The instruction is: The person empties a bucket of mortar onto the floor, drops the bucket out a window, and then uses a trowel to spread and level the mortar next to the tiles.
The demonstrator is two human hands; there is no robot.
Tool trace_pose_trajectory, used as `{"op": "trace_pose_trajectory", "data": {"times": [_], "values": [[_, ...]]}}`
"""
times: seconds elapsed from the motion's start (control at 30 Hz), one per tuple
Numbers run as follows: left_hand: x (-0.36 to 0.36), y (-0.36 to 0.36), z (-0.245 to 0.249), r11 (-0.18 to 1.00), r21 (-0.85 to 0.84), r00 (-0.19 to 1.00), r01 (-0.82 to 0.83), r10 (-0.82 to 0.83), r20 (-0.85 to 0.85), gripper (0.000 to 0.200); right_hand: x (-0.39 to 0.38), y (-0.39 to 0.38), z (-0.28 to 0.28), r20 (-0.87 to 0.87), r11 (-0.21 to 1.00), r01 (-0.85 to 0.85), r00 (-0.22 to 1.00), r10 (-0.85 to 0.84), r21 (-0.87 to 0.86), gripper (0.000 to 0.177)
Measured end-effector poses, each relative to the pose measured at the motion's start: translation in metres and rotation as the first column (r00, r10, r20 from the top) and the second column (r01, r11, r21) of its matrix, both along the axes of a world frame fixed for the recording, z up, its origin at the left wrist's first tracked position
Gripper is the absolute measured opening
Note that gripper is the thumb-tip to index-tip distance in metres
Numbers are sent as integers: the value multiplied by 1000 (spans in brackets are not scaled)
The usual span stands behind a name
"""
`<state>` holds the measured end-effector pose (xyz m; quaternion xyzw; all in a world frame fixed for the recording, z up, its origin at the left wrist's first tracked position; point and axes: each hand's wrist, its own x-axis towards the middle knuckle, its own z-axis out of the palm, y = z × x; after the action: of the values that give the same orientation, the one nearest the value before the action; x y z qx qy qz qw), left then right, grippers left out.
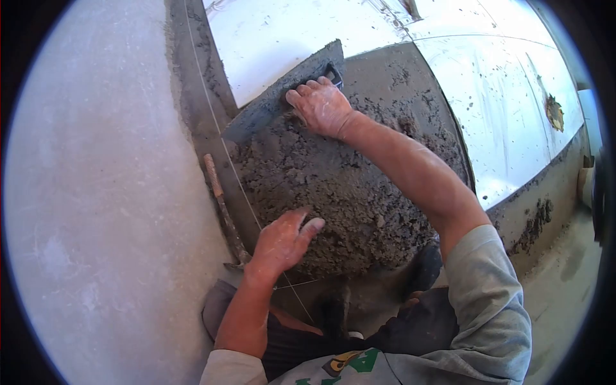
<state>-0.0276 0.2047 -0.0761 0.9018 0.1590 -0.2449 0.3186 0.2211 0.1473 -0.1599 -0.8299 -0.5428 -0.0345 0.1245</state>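
Right hand [321,108] holds trowel [264,104] — by white slab [289,32] edge

A plain, pale grey wall [96,160] fills the left side, its lower edge rough. Across the top and upper right, large white tiles [494,96] shine brightly, smeared and speckled, one bearing a ragged brown patch [554,113]. At lower right, the bare grey floor [558,289] looks dusty, with darker spots.
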Motion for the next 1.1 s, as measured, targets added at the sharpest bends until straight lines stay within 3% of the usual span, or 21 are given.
{"op": "trace_pose_trajectory", "data": {"times": [0.13,0.23,0.3,0.37,0.43,0.47,0.53,0.6,0.67,0.77,0.83,0.97,1.0,1.03,1.1], "values": [[1,-5,11,999,-32,1000,-14,15,6,55,-4,29,-19,-27,992,69,997,-67,104,21],[-2,-8,10,998,-61,1000,29,-29,12,53,-7,39,-27,-16,983,169,986,-168,67,20],[-2,-10,14,996,-87,999,34,-32,22,53,-8,39,-29,-8,972,231,973,-231,-47,22],[-2,-12,15,992,-115,998,54,-51,33,53,-6,37,-30,33,972,235,972,-234,-13,19],[-3,-14,15,991,-109,997,78,-75,32,55,-4,32,-25,-166,947,161,963,-212,-277,21],[-3,-14,17,990,-114,997,78,-75,35,55,-5,27,-25,-162,946,162,964,-213,-282,21],[-1,-14,20,993,-93,998,68,-67,17,55,-9,11,-24,-186,873,46,970,-154,-485,25],[-2,-13,21,994,-95,998,45,-41,51,55,-20,-11,3,-243,834,24,952,-188,-551,27],[-3,-11,23,995,-93,996,27,-18,89,55,-32,-45,-5,-219,835,-3,966,-140,-550,25],[-4,-13,24,995,-101,997,20,-11,82,55,-63,-94,11,-88,782,-46,996,-12,-621,25],[-8,-15,21,993,-106,994,44,-33,104,56,-75,-127,-10,45,980,-98,993,108,-172,26],[-6,-16,23,992,-104,997,65,-59,57,57,-66,-126,26,20,987,-53,998,57,-152,28],[-5,-15,24,994,-91,998,67,-66,17,58,-51,-116,38,-78,926,133,982,-170,-353,30],[-5,-15,25,995,-77,997,69,-71,-24,59,-34,-110,42,-124,788,274,907,-402,-551,32],[-6,-14,19,995,-78,998,63,-64,-11,60,10,-110,27,-116,732,460,803,-585,-503,36]]}}
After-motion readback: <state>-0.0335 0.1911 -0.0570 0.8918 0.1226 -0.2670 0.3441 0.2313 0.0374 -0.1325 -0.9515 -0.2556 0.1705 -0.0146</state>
